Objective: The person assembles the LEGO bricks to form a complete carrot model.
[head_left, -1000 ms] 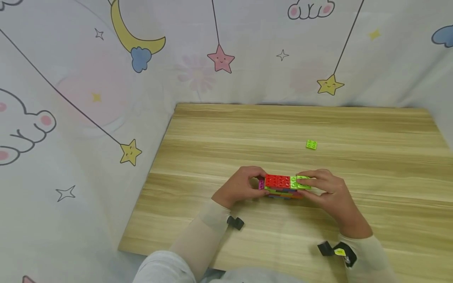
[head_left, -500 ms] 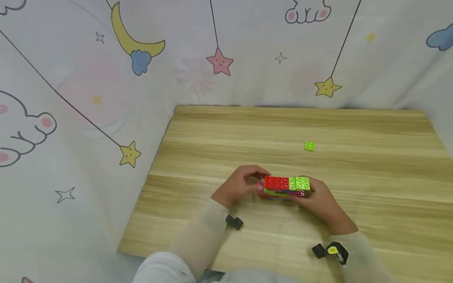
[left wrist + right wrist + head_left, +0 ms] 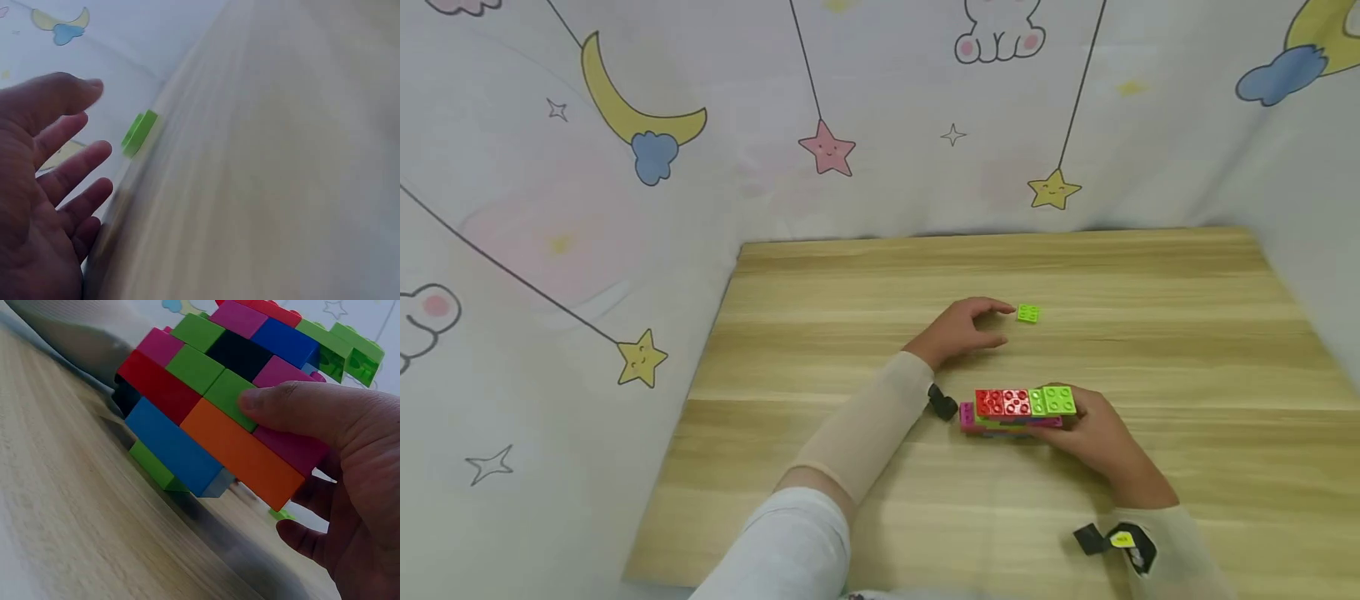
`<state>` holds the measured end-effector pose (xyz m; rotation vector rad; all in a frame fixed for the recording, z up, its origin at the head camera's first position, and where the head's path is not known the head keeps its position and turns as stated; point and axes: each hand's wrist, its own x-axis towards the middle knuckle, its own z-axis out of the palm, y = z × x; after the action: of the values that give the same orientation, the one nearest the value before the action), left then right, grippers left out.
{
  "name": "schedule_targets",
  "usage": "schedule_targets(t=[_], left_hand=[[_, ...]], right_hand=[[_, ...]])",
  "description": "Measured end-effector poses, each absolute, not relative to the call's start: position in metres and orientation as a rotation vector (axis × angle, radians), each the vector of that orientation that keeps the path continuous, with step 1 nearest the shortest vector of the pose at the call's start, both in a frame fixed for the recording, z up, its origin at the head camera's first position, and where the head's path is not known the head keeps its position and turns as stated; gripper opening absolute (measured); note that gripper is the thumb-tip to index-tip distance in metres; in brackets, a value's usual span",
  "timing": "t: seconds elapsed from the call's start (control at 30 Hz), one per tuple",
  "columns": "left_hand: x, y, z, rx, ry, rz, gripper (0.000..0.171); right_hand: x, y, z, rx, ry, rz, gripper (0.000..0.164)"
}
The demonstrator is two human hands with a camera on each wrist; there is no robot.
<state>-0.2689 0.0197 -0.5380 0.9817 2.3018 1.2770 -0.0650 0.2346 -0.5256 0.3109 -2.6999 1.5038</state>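
My right hand (image 3: pixel 1101 437) grips the right end of a wall of toy building bricks (image 3: pixel 1011 403), the thumb pressed on its near face. Red and light green bricks run along its top; the right wrist view shows rows of green, pink, black, blue, red and orange bricks (image 3: pixel 244 447) below, with a green one (image 3: pixel 156 467) lowest. Farther back on the table lies a single light green four-stud brick (image 3: pixel 1028 313). My left hand (image 3: pixel 958 332) reaches close to its left side, thumb and fingers spread apart, holding nothing. In the left wrist view that green brick (image 3: pixel 140 134) stands just beyond the fingertips.
The wood-grain table (image 3: pixel 820 333) extends to a pale cloth backdrop (image 3: pixel 910 192) printed with stars and a moon, behind it and on the left. Small black camera mounts sit on both wrists, the left one (image 3: pixel 942 403) close to the wall's left end.
My left hand has left the brick wall's left end and moved away toward the loose green brick. My right hand has shifted from pressing the top to holding the wall's right end. The head view has turned.
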Motion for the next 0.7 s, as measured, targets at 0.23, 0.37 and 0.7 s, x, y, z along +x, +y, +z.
schedule_targets(t=[0.23, 0.37, 0.7], left_hand=[[-0.29, 0.067, -0.535, 1.092, 2.47, 0.996, 0.049], [-0.292, 0.067, -0.534, 1.058, 2.524, 0.953, 0.036], [-0.256, 0.017, -0.523, 0.992, 2.297, 1.456, 0.028]], right_hand=[[-0.064, 0.246, -0.527, 0.363, -2.633, 1.561, 0.038], [-0.066, 0.242, -0.527, 0.382, -2.611, 1.59, 0.037], [-0.065, 0.244, -0.53, 0.303, -2.63, 1.573, 0.041]])
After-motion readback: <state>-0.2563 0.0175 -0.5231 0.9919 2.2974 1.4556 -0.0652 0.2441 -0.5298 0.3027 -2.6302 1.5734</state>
